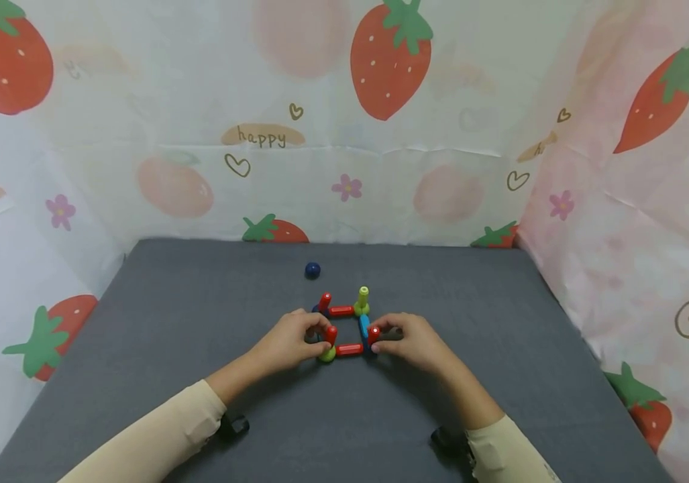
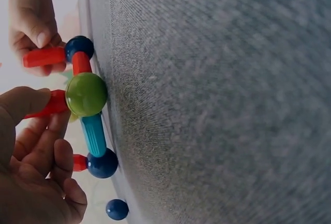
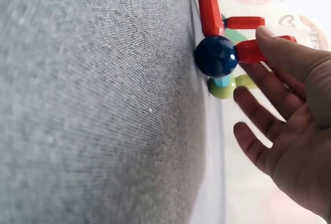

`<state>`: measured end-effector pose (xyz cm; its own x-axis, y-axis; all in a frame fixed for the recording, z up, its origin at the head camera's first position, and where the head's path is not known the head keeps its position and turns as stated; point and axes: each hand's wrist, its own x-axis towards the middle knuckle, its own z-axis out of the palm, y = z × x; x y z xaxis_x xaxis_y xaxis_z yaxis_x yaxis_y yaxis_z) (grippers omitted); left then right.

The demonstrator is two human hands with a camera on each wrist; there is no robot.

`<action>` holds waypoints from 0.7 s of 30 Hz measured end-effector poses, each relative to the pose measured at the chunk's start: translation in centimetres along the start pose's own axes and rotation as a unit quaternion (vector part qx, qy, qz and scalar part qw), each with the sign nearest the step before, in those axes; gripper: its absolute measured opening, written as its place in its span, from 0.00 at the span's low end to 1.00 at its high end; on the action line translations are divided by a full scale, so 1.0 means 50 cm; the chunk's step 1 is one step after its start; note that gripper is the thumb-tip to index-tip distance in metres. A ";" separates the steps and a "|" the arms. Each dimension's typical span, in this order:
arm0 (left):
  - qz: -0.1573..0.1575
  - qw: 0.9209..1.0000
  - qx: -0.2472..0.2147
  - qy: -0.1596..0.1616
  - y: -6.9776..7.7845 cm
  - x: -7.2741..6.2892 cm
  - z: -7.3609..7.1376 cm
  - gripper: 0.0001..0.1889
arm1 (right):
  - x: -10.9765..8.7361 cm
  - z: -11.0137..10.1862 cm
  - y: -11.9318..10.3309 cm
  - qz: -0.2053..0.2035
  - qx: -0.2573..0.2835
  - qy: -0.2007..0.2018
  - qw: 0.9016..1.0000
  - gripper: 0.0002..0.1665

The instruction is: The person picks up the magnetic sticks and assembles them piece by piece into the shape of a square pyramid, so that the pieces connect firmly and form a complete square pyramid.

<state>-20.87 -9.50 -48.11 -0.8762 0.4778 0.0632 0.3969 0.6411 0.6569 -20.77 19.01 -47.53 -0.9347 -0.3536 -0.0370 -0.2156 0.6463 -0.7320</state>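
A square frame of toy rods and balls sits on the grey table, with a rod standing up at each corner. At the near left corner my left hand [image 1: 288, 341] pinches an upright red rod [image 1: 331, 333] on a green ball [image 2: 87, 94]. My right hand [image 1: 412, 341] pinches another upright red rod [image 3: 252, 51], set on a dark blue ball [image 3: 216, 57] at the near right. A red rod [image 1: 349, 349] joins these two balls. Light blue rods [image 2: 93, 136] form the sides. At the back stand a red rod [image 1: 325, 300] and a yellow-green rod [image 1: 363, 295].
A loose dark blue ball [image 1: 312, 270] lies behind the frame on the grey table [image 1: 199, 288]. Strawberry-printed cloth [image 1: 332, 134] rises along the back and both sides. Black straps [image 1: 234, 426] lie at the sleeve cuffs.
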 end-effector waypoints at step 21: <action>-0.035 0.999 0.036 0.011 0.027 0.024 0.010 0.09 | 0.044 0.030 -0.028 0.010 -0.021 0.027 0.999 0.12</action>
<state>-21.24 -7.77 -47.54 -0.9077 0.4180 0.0366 0.3529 0.7135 0.6053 -22.09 16.34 -47.61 -0.9527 -0.3037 -0.0128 -0.2078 0.6815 -0.7017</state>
